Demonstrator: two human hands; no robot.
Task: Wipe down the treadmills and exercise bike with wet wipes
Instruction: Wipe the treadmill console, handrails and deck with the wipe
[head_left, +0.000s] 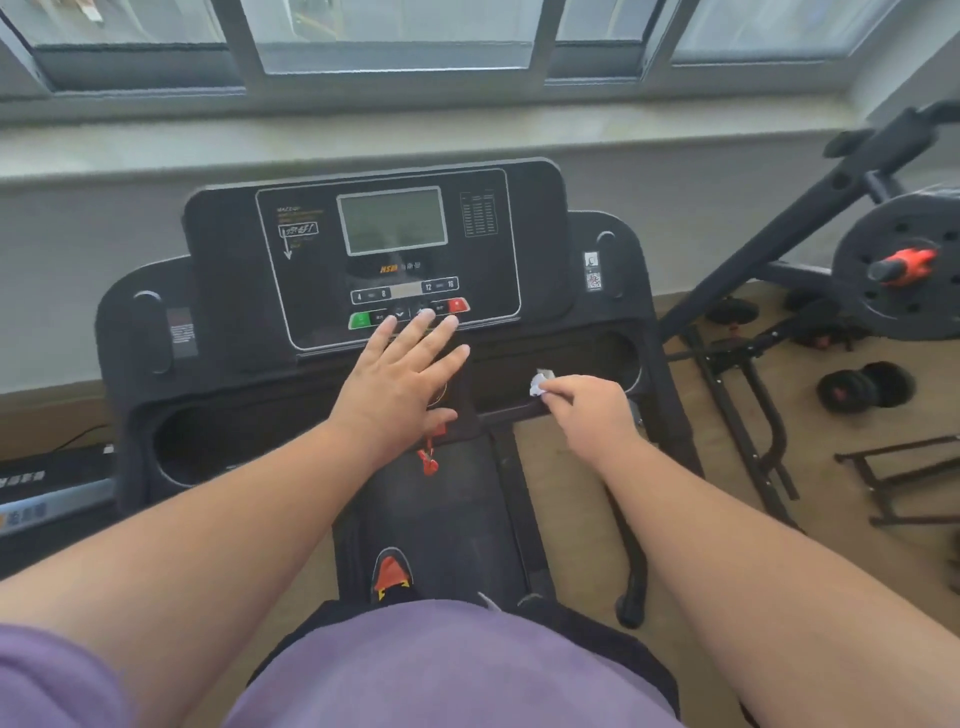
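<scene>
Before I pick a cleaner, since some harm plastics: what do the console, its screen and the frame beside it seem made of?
Console: seemingly matte black plastic, moulded rounded edges, printed panel. Screen: glossy grey, clear plastic or glass; cannot tell which. Frame: likely black-painted metal tube, thin and straight. Wipe in the right hand: crumpled white, probably nonwoven.

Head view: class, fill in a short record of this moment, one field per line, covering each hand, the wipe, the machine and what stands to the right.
left hand: left hand open, fingers spread flat, fingertips at the button row of the console
right hand: right hand pinches a crumpled wipe
wipe position: at the console's right tray, near its front edge
machine: treadmill, screen blank
safety clip: red clip hangs below the console
right of treadmill: dumbbells on the floor
</scene>
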